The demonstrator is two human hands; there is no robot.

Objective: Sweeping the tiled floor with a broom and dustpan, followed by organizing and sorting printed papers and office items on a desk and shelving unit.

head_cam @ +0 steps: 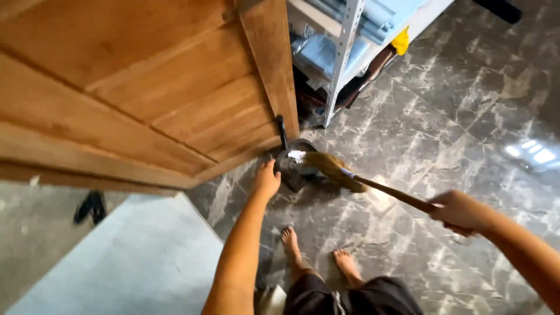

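My right hand [464, 211] grips the brown wooden handle of a straw broom [335, 168], whose bristles reach into a dark dustpan [296, 168] on the floor. A bit of white debris lies in the pan. My left hand [266, 179] rests on the left edge of the dustpan, by the foot of a wooden door. The pan's black handle sticks up against the door edge. My bare feet stand just behind.
A large wooden door [146, 87] fills the upper left. A white metal shelf rack [341, 58] with blue bundles and a yellow cloth stands behind the dustpan. Grey marbled tiles [466, 116] spread right; a pale blue floor [134, 256] and a black sandal [90, 207] lie left.
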